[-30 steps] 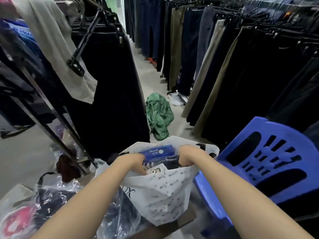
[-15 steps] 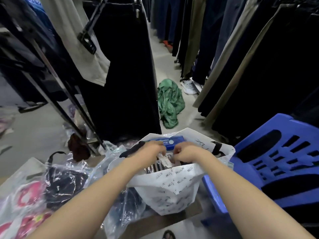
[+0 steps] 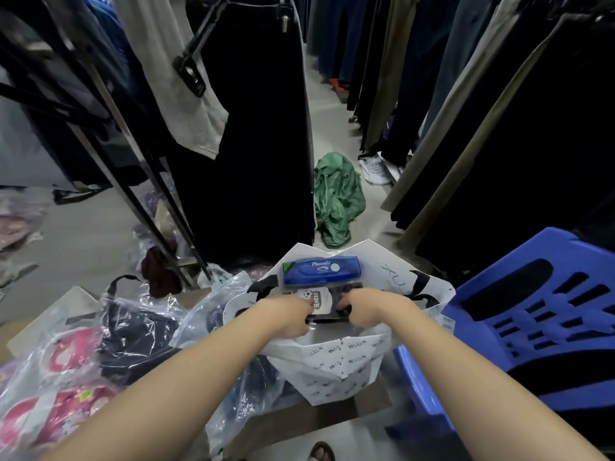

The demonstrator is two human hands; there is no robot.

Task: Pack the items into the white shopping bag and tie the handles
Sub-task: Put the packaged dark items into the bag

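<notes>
On the cardboard's [image 3: 299, 424] right end stands the white shopping bag [image 3: 346, 361], our left hand [image 3: 283, 314] and right hand [image 3: 369, 311] both gripping a dark packet [image 3: 319, 302] at its mouth; mid-packing, we judge, pushing it down next.

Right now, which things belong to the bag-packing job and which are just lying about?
In the job: white printed shopping bag, its black handles, blue rectangular Phoenix box inside, dark packet with white football label, gripped by left hand and right hand.
Lying about: crumpled green garment, blue plastic chair, white shoes, clear-wrapped pink and dark goods at left.
</notes>
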